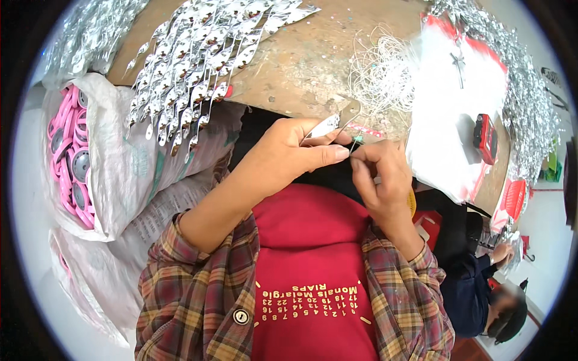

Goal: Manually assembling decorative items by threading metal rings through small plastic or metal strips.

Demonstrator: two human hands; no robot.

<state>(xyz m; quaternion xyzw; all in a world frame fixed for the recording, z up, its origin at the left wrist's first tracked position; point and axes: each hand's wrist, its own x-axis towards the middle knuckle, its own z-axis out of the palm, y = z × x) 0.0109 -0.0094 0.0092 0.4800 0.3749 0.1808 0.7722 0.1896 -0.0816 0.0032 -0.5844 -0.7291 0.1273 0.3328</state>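
A: How far along?
B: Partway, judging by the layout. Silver strips (198, 60), seemingly made up, lie beyond the left hand (289, 150). One silver piece (325, 127) is in that hand, apparently mid-work. White string (382, 75) beyond the right hand (383, 174) is left loose, tangled.
A: Hands?
B: Left: thumb and fingers nearly closed, gripping the piece, which juts out above the thumb. Right: fingers curled, thumb near forefinger, just beside the left thumb; cannot tell whether they pinch anything.
A: Materials?
B: Piece: smooth, shiny, leaf-like. Strips: mirror-bright, pointed segments. String: thin, springy-looking coils. Table (289, 84) ahead of both hands: brown, scuffed.
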